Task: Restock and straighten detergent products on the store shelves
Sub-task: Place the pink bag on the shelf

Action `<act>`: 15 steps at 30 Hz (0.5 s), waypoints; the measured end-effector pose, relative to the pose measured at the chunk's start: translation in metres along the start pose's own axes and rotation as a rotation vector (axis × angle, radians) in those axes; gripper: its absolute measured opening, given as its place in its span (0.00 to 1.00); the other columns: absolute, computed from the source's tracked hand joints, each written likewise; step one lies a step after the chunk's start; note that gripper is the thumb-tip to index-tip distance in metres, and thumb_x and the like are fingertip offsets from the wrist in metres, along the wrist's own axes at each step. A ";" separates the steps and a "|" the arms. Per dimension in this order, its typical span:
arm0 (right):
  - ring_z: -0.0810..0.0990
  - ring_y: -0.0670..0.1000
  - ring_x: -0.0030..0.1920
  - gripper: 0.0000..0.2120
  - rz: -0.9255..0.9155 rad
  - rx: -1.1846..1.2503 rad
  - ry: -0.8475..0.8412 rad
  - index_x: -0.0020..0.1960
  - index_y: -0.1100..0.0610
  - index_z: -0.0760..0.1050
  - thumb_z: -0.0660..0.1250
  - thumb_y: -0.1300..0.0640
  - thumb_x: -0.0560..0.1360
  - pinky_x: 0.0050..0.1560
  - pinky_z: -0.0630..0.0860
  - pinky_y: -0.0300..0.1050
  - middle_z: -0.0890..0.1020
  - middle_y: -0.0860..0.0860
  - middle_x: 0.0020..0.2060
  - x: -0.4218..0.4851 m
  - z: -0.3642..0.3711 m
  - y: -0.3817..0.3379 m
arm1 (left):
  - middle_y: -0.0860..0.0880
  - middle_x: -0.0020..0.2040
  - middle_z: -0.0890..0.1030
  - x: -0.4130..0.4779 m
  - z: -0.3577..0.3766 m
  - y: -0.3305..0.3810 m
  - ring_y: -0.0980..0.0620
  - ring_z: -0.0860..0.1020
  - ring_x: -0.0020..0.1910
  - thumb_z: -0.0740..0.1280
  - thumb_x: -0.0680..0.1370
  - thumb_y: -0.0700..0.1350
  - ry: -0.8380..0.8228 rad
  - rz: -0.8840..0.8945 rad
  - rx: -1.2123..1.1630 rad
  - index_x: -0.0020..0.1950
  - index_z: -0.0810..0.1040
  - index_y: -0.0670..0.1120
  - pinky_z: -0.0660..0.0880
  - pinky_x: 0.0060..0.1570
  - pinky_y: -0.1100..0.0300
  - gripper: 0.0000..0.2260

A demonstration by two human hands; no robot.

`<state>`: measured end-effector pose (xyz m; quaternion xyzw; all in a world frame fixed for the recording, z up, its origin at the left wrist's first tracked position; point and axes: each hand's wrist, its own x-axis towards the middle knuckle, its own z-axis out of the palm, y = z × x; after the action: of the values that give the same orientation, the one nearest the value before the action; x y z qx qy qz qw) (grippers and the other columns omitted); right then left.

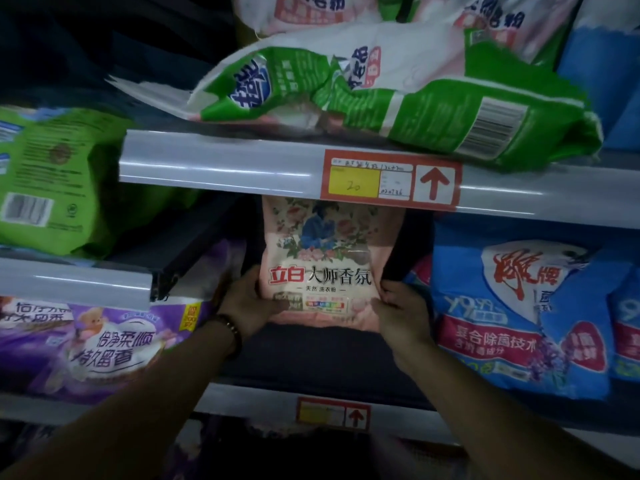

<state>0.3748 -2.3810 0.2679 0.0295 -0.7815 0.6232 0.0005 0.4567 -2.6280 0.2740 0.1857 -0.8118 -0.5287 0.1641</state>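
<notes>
On the dim shelf (311, 355), glossy pink pouch (320, 258) upright, left hand (247, 306), right hand (401, 315) seemingly pinching corners

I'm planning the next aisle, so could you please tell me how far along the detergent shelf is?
Done: blue bags stand upright on the right. In hand: the left hand and right hand hold the pink bag upright in the middle gap. Left: the green-and-white bag lies slumped over the upper shelf edge.
</notes>
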 end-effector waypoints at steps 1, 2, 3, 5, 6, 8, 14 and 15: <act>0.84 0.52 0.58 0.16 0.048 0.044 0.014 0.66 0.55 0.81 0.67 0.66 0.81 0.66 0.80 0.56 0.85 0.50 0.61 0.008 0.002 0.004 | 0.52 0.56 0.86 0.005 0.002 0.000 0.51 0.84 0.56 0.81 0.71 0.35 0.012 0.014 0.039 0.64 0.79 0.45 0.82 0.53 0.57 0.24; 0.83 0.52 0.59 0.16 0.084 0.061 0.028 0.66 0.55 0.81 0.65 0.66 0.82 0.67 0.80 0.54 0.84 0.51 0.62 0.016 0.003 0.008 | 0.53 0.56 0.85 0.008 0.005 0.001 0.52 0.83 0.56 0.80 0.71 0.35 0.026 0.029 0.082 0.65 0.79 0.45 0.79 0.50 0.63 0.24; 0.83 0.52 0.59 0.17 0.105 0.054 0.039 0.66 0.55 0.81 0.63 0.68 0.82 0.67 0.80 0.53 0.84 0.52 0.62 0.023 0.003 0.012 | 0.53 0.56 0.83 0.011 0.008 0.001 0.52 0.81 0.56 0.80 0.72 0.36 0.048 0.037 0.128 0.65 0.78 0.45 0.74 0.47 0.66 0.24; 0.82 0.53 0.59 0.17 0.119 -0.003 0.061 0.66 0.57 0.81 0.62 0.68 0.82 0.63 0.80 0.48 0.84 0.53 0.61 0.031 0.003 0.014 | 0.54 0.56 0.82 0.014 0.013 -0.001 0.53 0.79 0.56 0.80 0.73 0.40 0.104 0.054 0.197 0.67 0.77 0.47 0.70 0.50 0.64 0.25; 0.82 0.53 0.58 0.16 0.115 -0.052 0.087 0.66 0.56 0.81 0.63 0.66 0.82 0.61 0.80 0.47 0.84 0.53 0.62 0.032 0.004 0.014 | 0.54 0.57 0.82 0.015 0.015 -0.003 0.53 0.78 0.56 0.81 0.72 0.41 0.127 0.063 0.221 0.67 0.78 0.47 0.70 0.53 0.63 0.25; 0.82 0.55 0.59 0.15 0.102 -0.150 0.146 0.67 0.55 0.81 0.66 0.62 0.81 0.59 0.80 0.48 0.84 0.53 0.62 0.028 0.008 0.013 | 0.52 0.57 0.83 0.017 0.019 -0.007 0.53 0.79 0.55 0.81 0.72 0.42 0.139 0.047 0.221 0.66 0.78 0.46 0.71 0.54 0.61 0.25; 0.82 0.57 0.56 0.16 -0.044 -0.271 0.130 0.64 0.54 0.72 0.69 0.60 0.78 0.50 0.78 0.45 0.81 0.58 0.60 0.003 0.015 0.013 | 0.48 0.53 0.81 0.007 0.026 0.000 0.46 0.79 0.52 0.81 0.72 0.41 0.234 -0.041 0.234 0.60 0.76 0.44 0.73 0.52 0.57 0.21; 0.82 0.56 0.56 0.15 -0.061 -0.301 0.105 0.63 0.54 0.71 0.69 0.61 0.78 0.49 0.78 0.45 0.81 0.57 0.59 -0.001 0.012 0.011 | 0.44 0.55 0.81 0.003 0.029 0.001 0.43 0.79 0.53 0.80 0.72 0.41 0.265 -0.063 0.245 0.60 0.75 0.42 0.75 0.52 0.56 0.21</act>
<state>0.3761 -2.3906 0.2545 0.0204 -0.8637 0.4993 0.0646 0.4404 -2.6060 0.2644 0.2978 -0.8351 -0.4019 0.2292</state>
